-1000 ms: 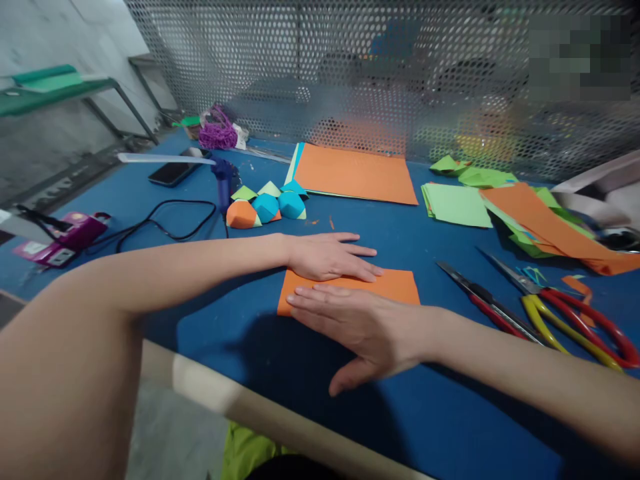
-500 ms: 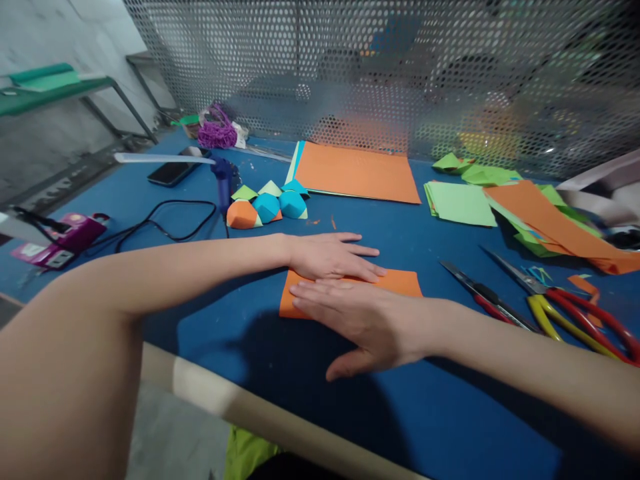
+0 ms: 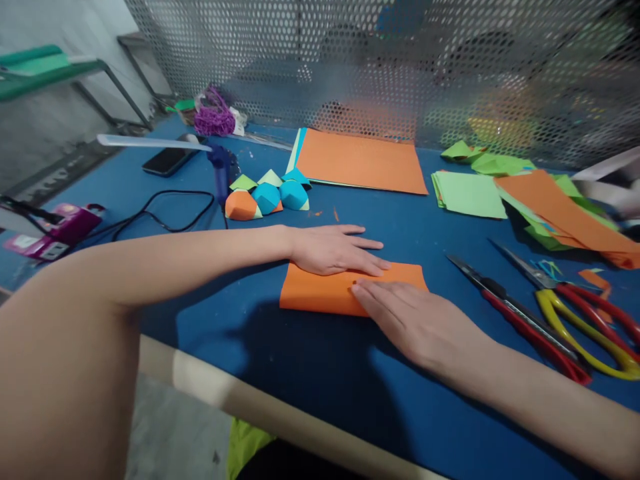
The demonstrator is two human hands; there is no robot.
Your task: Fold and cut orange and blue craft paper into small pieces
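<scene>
A folded orange sheet of paper (image 3: 320,293) lies on the blue table in front of me, its folded edge toward me. My left hand (image 3: 335,249) rests flat across the paper's far edge, fingers spread and pointing right. My right hand (image 3: 420,317) lies on the right part of the paper with its fingers stretched out and side by side; its thumb is hidden. Neither hand grips anything. Beyond my left hand sits a row of small folded paper pieces (image 3: 267,197) in orange, blue and green.
A utility knife (image 3: 525,327) and scissors (image 3: 555,293) lie at right. Behind are large orange sheets (image 3: 365,160), green squares (image 3: 467,195) and paper scraps (image 3: 565,207). At left stand a blue glue gun (image 3: 220,173), a phone (image 3: 173,157), purple string (image 3: 215,117) and a power strip (image 3: 60,230).
My right hand has slid to the right along the paper, uncovering its left part. The left hand stays in place on the sheet. The view has shifted slightly.
</scene>
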